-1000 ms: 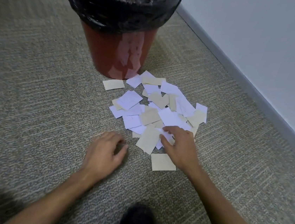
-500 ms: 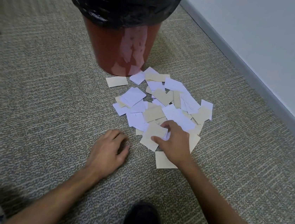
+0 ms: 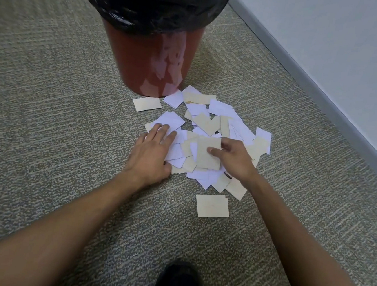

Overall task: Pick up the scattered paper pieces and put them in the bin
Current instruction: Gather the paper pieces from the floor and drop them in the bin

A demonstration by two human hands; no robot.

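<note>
Gathering is judged under way: the heap of white and beige paper pieces [image 3: 209, 140] beside the red plastic bin [image 3: 151, 51] is flanked by the flat, spread left hand [image 3: 152, 151] and the right hand [image 3: 234, 158], which pinches a beige slip, so a two-handed scoop is called for next.

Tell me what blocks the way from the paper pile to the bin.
Nothing visible does. The heap of white and beige paper pieces lies on the carpet right at the foot of the red plastic bin; its black liner leaves the mouth open. Both the left hand and right hand rest on the papers.
</note>
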